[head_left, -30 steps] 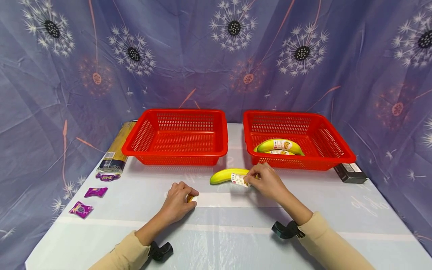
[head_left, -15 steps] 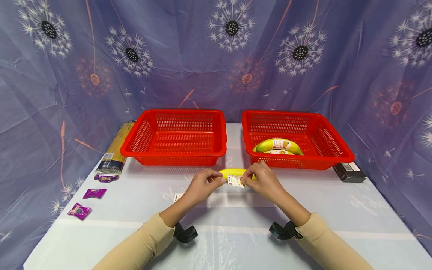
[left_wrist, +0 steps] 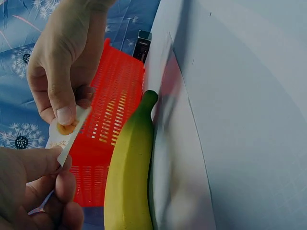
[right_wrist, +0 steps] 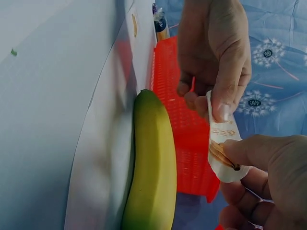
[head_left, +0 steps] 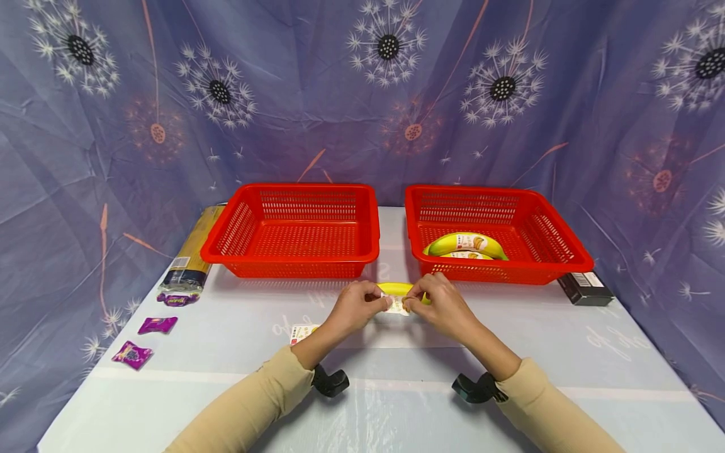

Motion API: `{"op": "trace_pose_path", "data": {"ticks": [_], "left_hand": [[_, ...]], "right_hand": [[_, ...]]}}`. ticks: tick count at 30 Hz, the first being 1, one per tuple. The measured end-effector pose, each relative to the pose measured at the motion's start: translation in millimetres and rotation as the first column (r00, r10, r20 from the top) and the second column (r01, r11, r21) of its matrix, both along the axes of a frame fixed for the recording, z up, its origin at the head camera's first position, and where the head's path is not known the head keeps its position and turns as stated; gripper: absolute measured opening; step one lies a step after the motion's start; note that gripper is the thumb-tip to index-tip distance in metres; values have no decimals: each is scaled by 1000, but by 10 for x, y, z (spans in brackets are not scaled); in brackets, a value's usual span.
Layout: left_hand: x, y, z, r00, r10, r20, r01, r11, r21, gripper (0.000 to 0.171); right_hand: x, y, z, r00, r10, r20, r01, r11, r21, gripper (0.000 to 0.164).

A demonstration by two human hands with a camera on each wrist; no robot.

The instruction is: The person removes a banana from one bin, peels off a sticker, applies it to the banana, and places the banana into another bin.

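Observation:
A white sticker label printed with a banana picture is stretched between my two hands, close over a yellow-green banana lying on the table. My left hand pinches the label's left end between thumb and fingers. At its right end my right hand pinches it the same way. In the right wrist view the label bends slightly between the thumbs, and the banana lies whole beside it with no label on the side facing the camera. Another label lies on the table, partly behind the left forearm.
Two red baskets stand at the back; the right basket holds labelled bananas. A black box sits beside it. On the left are a long gold package and several purple-wrapped candies.
My left hand let go of a label on the table, moved right and took the left end of the one in my right hand. The right hand stayed almost in place.

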State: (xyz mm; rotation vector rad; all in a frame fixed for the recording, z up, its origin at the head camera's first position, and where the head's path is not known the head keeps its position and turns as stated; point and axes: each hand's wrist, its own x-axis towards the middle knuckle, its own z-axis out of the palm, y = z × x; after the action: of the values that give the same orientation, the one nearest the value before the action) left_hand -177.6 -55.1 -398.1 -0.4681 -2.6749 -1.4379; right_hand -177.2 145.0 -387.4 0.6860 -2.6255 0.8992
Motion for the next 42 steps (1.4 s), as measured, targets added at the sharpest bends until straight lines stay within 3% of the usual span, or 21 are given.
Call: {"op": "trace_pose_path", "data": {"ticks": [8,13,17,22,26,32,42], "left_hand": [[-25,28,26,998,21,-64,-20,1000,17,14],[-97,26,-3,996,37,-82,-35,999,32,13],[-175,42,-63,991,69,-116,-75,996,-49,13],[-238,82,-113,979,87,-182,-118,979,-166,14],[-265,104,-135,962,89,-258,-152,960,-236,13],[-294,133,-175,940,75,-334,-202,910,-361,13],[-317,166,-224,853,15,-522,-285,851,-442,13]], "right_hand": [[-60,-12,-33,996,-56,66,59,997,-48,25],[-121,29,-49,984,-98,147,109,992,-66,14],[-192,42,-112,984,-108,145,119,991,-65,16],[-278,25,-207,990,-118,82,122,992,-35,19],[-316,-1,-243,990,-133,39,133,991,11,21],[-340,-40,-273,990,-140,-28,142,985,95,22],[-382,-73,-303,987,-144,-76,155,974,166,20]]}}
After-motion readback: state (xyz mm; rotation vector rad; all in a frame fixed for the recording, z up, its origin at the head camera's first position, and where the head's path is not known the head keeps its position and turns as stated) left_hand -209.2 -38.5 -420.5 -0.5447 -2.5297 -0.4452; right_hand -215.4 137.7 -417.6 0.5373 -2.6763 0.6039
